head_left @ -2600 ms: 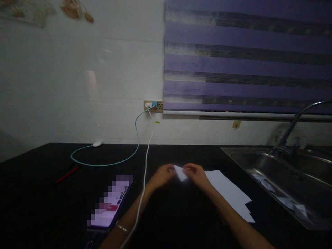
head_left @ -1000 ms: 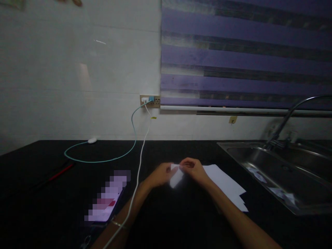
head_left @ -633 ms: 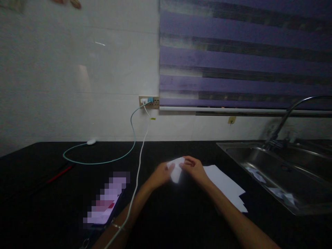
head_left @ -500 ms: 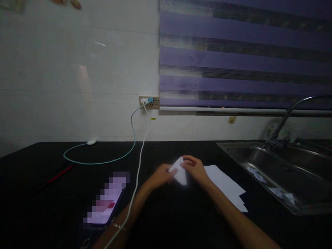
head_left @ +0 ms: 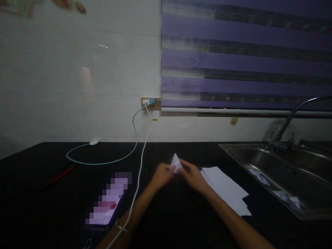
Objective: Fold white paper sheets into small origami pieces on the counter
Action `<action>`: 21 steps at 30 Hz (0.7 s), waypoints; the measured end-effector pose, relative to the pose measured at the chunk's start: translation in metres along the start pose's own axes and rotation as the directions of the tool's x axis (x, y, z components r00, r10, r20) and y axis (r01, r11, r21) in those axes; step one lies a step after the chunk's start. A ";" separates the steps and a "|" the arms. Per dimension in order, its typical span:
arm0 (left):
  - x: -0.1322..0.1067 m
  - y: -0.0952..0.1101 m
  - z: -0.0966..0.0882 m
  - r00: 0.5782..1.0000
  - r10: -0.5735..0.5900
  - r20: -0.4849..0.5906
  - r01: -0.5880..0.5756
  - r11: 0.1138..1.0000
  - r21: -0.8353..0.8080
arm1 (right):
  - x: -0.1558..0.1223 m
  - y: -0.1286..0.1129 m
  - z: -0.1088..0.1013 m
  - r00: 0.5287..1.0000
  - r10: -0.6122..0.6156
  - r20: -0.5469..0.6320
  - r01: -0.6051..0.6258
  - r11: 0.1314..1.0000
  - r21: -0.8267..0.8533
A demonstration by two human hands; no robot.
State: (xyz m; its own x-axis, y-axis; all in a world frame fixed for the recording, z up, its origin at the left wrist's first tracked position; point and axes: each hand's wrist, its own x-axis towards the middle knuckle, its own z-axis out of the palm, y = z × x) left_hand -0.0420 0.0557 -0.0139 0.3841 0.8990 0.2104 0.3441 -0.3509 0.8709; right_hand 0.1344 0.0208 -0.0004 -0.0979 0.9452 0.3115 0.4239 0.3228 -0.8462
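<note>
Between my two hands a small piece of folded white paper (head_left: 175, 164) stands with its pointed tip upward, shaped like a triangle. My left hand (head_left: 164, 175) pinches its lower left side, the thumb lying across the front. On the lower right side my right hand (head_left: 191, 173) grips it with thumb and fingers. The paper's bottom edge is partly covered by my thumbs. Just right of my right hand lies a loose stack of white paper sheets (head_left: 225, 190) on the black countertop (head_left: 166, 218).
A phone (head_left: 110, 202) with a lit, blurred screen lies on the left. A white cable (head_left: 140, 169) from the wall socket (head_left: 151, 103) runs over my left forearm. A teal cable (head_left: 103, 163) curls behind. The steel sink (head_left: 275, 173) is at right, with folded paper pieces (head_left: 259, 177) along its edge.
The folded paper has turned from a slanted position to point up, and my right hand has moved down from its top to its lower right side. The view has shifted slightly.
</note>
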 end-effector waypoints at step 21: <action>-0.002 0.001 0.000 0.991 0.062 0.122 -0.047 0.991 -0.124 | 0.005 0.000 -0.012 0.997 0.051 0.058 -0.061 0.981 0.184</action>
State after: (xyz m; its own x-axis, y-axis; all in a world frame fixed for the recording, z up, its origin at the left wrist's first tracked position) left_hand -0.0426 0.0534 -0.0134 0.5063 0.8369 0.2082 0.2168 -0.3572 0.9085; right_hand 0.1447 0.0253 0.0066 -0.1276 0.9618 0.2422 0.2565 0.2679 -0.9287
